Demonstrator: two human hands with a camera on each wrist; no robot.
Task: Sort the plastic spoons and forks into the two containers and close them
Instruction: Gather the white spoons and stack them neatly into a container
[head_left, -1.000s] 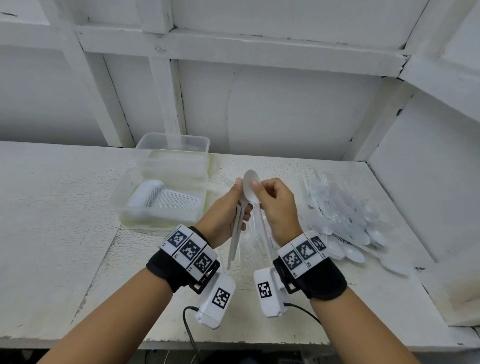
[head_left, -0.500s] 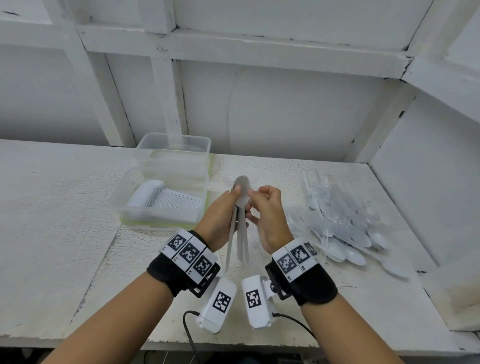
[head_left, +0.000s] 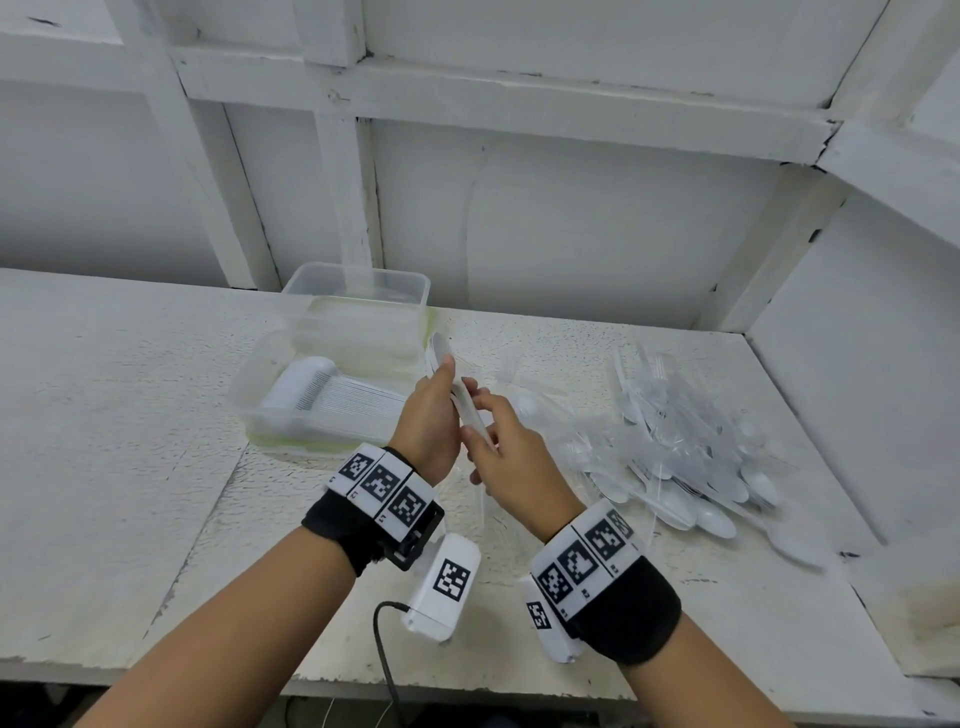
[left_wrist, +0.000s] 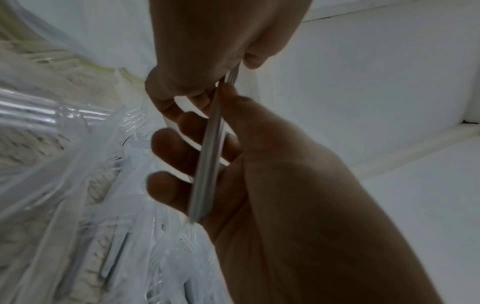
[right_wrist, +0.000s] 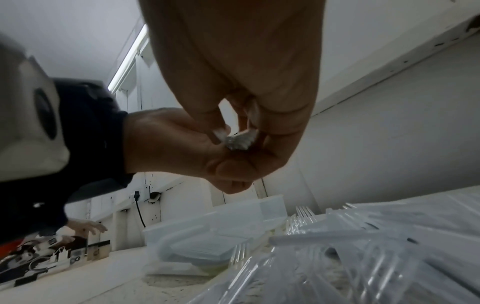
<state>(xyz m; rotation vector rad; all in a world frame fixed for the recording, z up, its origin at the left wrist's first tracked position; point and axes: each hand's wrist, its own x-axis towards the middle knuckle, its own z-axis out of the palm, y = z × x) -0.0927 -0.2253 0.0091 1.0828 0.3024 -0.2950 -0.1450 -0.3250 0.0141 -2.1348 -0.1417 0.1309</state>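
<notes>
Hands meet above surface (head_left: 130, 415): left hand (head_left: 428, 421) and right hand (head_left: 511, 457) both pinch spoon bundle (head_left: 462, 402). Left wrist view shows handles edge-on; head view shows filled container (head_left: 322, 400) left, cutlery pile (head_left: 685, 447) right.

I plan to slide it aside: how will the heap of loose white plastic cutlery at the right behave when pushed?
The heap of loose white plastic cutlery would probably scatter, as its pieces lie crossed and unbound. Thin and glossy, they likely slide easily and weigh little.
</notes>
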